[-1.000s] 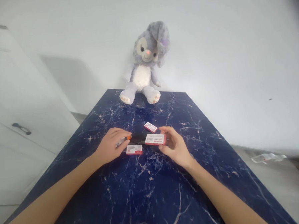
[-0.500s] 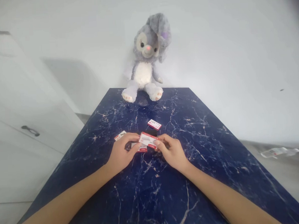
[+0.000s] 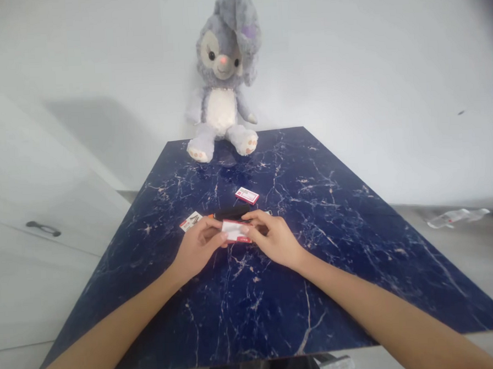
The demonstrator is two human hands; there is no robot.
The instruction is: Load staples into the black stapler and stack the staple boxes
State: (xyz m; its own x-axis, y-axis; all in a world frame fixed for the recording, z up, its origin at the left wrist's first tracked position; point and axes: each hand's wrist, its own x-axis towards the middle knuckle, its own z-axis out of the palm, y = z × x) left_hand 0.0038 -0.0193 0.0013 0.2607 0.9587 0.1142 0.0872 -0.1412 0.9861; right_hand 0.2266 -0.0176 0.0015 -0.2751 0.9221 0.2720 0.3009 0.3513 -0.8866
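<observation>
Between my two hands is a small red-and-white cardboard box (image 3: 233,231), gripped at its ends over the middle of the table. My left hand (image 3: 198,246) pinches its left end with thumb and fingers. At the right end, my right hand (image 3: 276,241) has its thumb on the top face and its fingers curled behind. Just beyond the hands lies a long black object (image 3: 231,211) with an orange tip, partly hidden by them. A white card-like pack (image 3: 190,221) with a dark picture lies by my left fingers. Another red-and-white box (image 3: 247,195) rests farther back.
A grey plush rabbit (image 3: 221,108) sits at the far end of the dark blue marbled table (image 3: 253,311), against the wall. A white cabinet (image 3: 40,272) stands to the left. Clear plastic packaging (image 3: 455,217) lies on the floor at right.
My view has tilted and shifted, so the rabbit appears higher and farther left. The held box has turned to lie more level, and the box seen beneath it before no longer shows separately.
</observation>
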